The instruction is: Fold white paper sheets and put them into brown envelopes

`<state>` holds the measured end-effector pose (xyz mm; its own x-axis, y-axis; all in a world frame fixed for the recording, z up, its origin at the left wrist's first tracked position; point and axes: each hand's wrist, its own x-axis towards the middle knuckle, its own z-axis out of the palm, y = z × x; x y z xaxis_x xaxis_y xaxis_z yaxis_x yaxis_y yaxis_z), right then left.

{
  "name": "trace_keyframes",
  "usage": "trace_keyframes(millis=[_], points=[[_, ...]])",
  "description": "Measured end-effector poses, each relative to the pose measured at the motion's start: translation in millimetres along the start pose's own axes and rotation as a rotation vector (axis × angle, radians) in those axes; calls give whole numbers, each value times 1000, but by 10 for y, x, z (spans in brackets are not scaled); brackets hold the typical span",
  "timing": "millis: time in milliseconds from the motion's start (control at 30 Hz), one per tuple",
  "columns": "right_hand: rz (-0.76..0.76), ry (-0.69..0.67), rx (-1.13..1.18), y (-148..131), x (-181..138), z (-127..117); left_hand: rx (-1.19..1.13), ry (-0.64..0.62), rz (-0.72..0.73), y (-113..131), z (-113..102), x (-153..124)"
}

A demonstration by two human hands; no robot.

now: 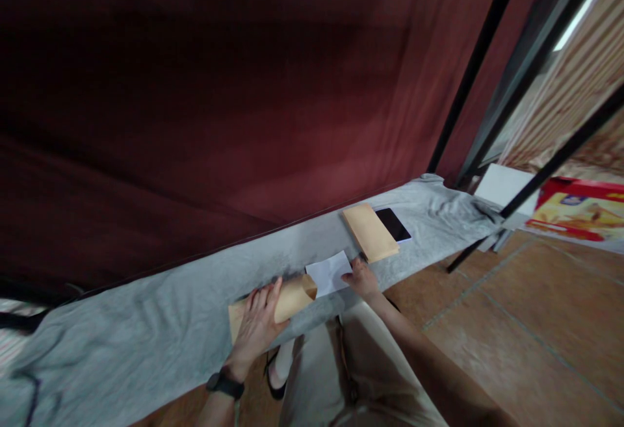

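Observation:
My left hand (257, 323) lies on a brown paper envelope (292, 298) on the grey cloth (146, 323), fingers wrapped over it and holding its mouth open. A white folded sheet (330, 271) sticks out of the envelope's mouth. My right hand (361, 279) grips the near right edge of that sheet with fingers closed. A black watch (225, 384) sits on my left wrist.
A second brown envelope (370, 232) and a dark-screened phone or tablet (393, 224) lie on the cloth to the right. A dark red fabric wall (219, 102) rises behind. Black metal frame bars (468, 82), a white box (502, 186), a red-yellow package (580, 212) and tiled floor (511, 336) are at right.

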<state>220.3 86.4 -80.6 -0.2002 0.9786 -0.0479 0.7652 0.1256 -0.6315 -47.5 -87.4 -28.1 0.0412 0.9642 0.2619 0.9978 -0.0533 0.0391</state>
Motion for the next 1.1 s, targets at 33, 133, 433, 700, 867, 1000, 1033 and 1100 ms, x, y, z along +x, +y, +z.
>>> trace_keyframes(millis=[33,133,433,700,867,1000,1033,1100], points=[[-5,-8,35,20,5,-16,-6,-2,-5,-3,1,2],[-16,-26,171,83,1,-66,-24,-11,-13,-20,11,2],[47,-17,722,274,-181,-284,-74,-45,-53,-44,40,32],[118,-102,1028,174,-376,-204,-56,-26,-46,-33,78,34],[3,-154,891,189,-347,-181,-20,-23,-34,0,57,30],[-49,-255,724,211,-275,-291,-10,8,-31,20,48,36],[-60,-267,687,205,-264,-323,-10,15,-31,23,45,38],[-82,-268,628,175,-261,-373,-11,24,-26,32,37,46]])
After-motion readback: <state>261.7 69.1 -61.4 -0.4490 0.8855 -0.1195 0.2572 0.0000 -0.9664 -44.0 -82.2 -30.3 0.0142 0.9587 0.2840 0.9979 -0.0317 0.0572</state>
